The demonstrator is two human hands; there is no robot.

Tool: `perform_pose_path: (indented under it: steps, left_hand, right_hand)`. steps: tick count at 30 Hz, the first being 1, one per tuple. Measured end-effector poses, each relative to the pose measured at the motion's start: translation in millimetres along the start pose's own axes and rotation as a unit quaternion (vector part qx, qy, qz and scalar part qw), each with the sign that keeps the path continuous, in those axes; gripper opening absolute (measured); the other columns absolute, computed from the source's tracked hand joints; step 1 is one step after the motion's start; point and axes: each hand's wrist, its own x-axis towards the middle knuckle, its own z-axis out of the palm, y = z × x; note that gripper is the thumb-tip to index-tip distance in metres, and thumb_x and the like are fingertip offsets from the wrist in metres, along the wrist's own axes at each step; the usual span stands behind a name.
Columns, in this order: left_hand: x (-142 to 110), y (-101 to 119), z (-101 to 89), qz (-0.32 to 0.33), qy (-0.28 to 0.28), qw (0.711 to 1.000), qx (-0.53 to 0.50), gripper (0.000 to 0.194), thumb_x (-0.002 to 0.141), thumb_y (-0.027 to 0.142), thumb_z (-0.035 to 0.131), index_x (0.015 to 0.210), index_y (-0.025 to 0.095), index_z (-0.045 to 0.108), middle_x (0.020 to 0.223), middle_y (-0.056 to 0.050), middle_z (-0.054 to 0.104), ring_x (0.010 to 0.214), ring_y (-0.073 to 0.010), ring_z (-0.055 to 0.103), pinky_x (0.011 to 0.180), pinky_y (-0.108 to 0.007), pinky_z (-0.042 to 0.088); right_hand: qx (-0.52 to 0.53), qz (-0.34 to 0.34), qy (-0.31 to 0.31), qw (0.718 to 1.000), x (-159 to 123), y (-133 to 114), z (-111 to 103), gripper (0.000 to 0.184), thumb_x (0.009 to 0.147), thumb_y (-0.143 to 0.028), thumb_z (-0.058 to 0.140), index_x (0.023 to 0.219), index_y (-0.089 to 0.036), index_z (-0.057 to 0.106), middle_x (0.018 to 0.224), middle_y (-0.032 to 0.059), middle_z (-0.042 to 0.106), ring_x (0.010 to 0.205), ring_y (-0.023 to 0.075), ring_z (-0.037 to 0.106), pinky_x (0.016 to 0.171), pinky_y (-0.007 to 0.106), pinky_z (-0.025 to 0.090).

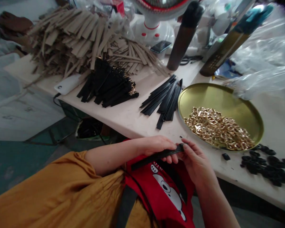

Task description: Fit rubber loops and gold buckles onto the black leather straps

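Holds a black strip (149, 160) above the red cartoon-print apron (161, 202), just off the near edge of the white table (133, 118). Pinches its right end between thumb and bent fingers of the right hand (196, 158). Grips it close to that end with the left hand (158, 145), nearly closed, fingertips showing beneath, leaving the other end free toward the near left. Has loose black strips (165, 98) fanned out beyond, between bundled black straps (106, 84) on the left and a round gold-coloured tray (211, 95) of gold-coloured metal fittings (218, 129) on the right.
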Motion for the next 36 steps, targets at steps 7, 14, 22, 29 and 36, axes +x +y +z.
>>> perform_pose_path:
  steps: [7, 14, 22, 29, 36]
  left_hand:
    - [5.5, -7.7, -23.6, -0.1, -0.143, 0.952, -0.252, 0.048, 0.091, 0.033, 0.02, 0.091, 0.006, 0.06, 0.084, -0.01, 0.065, 0.08, -0.0146, 0.062, 0.068, -0.025, 0.05]
    - [1.7, -13.3, -27.9, -0.076, -0.149, 0.946, -0.276, 0.045, 0.09, 0.033, 0.023, 0.097, 0.006, 0.059, 0.09, -0.011, 0.064, 0.084, -0.0157, 0.061, 0.072, -0.028, 0.049]
    - [-6.6, -12.8, -12.9, 0.03, 0.013, 0.997, 0.069, 0.059, 0.081, 0.015, 0.039, 0.136, 0.013, 0.017, 0.073, 0.0, 0.058, 0.043, -0.0059, 0.045, 0.044, -0.019, 0.039]
    - [-10.1, -5.1, -3.5, 0.134, 0.09, 0.964, 0.21, 0.056, 0.087, 0.039, 0.035, 0.135, 0.014, 0.021, 0.065, 0.002, 0.053, 0.045, -0.0066, 0.044, 0.042, -0.017, 0.033]
    - [-0.4, 5.6, -5.3, 0.156, 0.168, 0.943, 0.242, 0.029, 0.084, 0.04, 0.036, 0.081, 0.014, 0.05, 0.051, 0.006, 0.045, 0.038, -0.0057, 0.037, 0.039, -0.017, 0.029]
  right_hand:
    - [-0.035, -0.035, 0.075, 0.996, 9.1, -2.6, -17.0, 0.025, 0.064, -0.026, 0.072, 0.086, -0.02, 0.064, 0.073, -0.0013, 0.063, 0.063, 0.0073, 0.059, 0.053, 0.014, 0.049]
    - [-0.047, -0.021, 0.077, 0.996, 11.7, -0.8, -21.2, 0.026, 0.065, -0.027, 0.072, 0.088, -0.02, 0.063, 0.076, 0.0004, 0.065, 0.068, 0.0087, 0.06, 0.056, 0.014, 0.049]
    - [-0.035, -0.018, 0.058, 0.998, 3.0, 0.4, -4.1, 0.027, 0.062, -0.026, 0.073, 0.086, -0.02, 0.063, 0.082, 0.001, 0.067, 0.072, 0.0114, 0.062, 0.063, 0.02, 0.051]
    - [-0.078, -0.051, -0.009, 0.996, -5.5, 16.4, 22.5, 0.029, 0.07, -0.031, 0.066, 0.096, -0.021, 0.057, 0.09, 0.0013, 0.064, 0.081, 0.0165, 0.06, 0.077, 0.033, 0.048]
    - [-0.297, -0.255, 0.081, 0.917, 13.0, -25.5, -12.7, 0.03, 0.077, -0.038, 0.055, 0.101, -0.02, 0.055, 0.09, 0.004, 0.06, 0.077, 0.0159, 0.056, 0.073, 0.032, 0.045]
